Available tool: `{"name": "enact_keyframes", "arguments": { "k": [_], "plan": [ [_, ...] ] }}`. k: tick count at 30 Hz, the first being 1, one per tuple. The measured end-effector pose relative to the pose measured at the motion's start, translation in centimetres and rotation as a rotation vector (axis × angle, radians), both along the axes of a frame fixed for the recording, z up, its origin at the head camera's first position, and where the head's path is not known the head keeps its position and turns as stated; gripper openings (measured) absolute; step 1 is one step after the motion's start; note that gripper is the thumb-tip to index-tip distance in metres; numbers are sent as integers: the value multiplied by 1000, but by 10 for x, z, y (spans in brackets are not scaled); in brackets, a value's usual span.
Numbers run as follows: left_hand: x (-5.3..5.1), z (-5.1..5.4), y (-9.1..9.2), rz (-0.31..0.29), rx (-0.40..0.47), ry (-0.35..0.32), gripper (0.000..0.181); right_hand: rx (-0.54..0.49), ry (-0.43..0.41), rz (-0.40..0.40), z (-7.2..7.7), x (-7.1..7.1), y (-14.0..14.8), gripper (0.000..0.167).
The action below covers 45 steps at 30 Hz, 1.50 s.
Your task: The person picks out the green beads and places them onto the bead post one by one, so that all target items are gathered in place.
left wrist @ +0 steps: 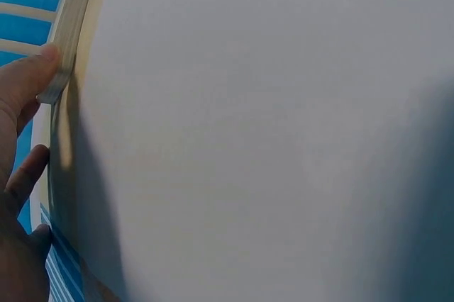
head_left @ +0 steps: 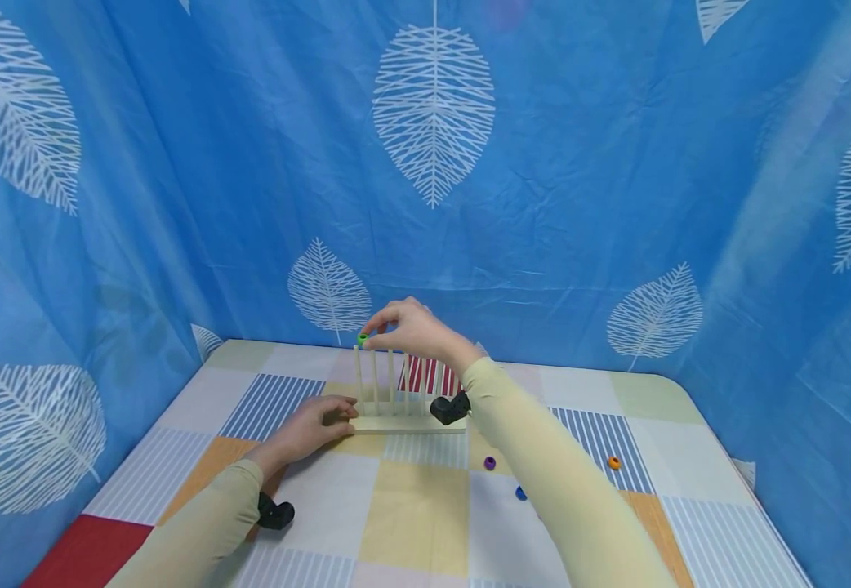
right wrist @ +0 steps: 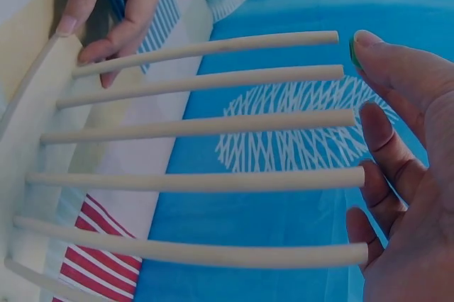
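mid-frame, my right hand (head_left: 416, 328) pinches the green bead (head_left: 363, 338) just off the leftmost peg (head_left: 358, 376)'s tip; my left hand (head_left: 314, 429) grips the rack (head_left: 403, 425). i'd call this aligning; next calls for straight lowering.

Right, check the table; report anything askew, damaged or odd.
Nothing stands out: the pegged rack sits upright, gripped by the left hand; the right hand pinches a green bead. A purple bead, blue bead and orange bead lie loose on the tablecloth.

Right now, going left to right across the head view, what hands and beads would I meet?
Bare left hand, small round green bead, bare right hand, small round purple bead, small round blue bead, small round orange bead.
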<state>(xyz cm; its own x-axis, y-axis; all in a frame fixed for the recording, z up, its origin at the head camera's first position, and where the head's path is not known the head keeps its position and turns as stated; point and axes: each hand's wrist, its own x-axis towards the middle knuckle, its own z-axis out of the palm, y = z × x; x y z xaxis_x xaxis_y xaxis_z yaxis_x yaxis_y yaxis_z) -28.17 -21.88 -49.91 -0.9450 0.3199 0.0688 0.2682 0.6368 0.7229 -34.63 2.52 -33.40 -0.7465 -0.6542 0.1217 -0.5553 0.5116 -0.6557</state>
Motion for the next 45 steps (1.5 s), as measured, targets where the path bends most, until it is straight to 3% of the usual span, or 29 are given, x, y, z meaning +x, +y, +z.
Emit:
{"name": "enact_keyframes", "arguments": {
  "k": [25, 31, 45],
  "plan": [
    [-1, 3, 1, -4, 2, -23, 15, 33, -4, 8, -1, -2, -10, 17],
    [-2, 3, 2, -11, 2, -19, 15, 51, -1, 2, 0, -2, -10, 25],
    [-2, 0, 1, -6, 11, -12, 11, -9, -37, -28, 15, 1, 26, 24]
  ]
}}
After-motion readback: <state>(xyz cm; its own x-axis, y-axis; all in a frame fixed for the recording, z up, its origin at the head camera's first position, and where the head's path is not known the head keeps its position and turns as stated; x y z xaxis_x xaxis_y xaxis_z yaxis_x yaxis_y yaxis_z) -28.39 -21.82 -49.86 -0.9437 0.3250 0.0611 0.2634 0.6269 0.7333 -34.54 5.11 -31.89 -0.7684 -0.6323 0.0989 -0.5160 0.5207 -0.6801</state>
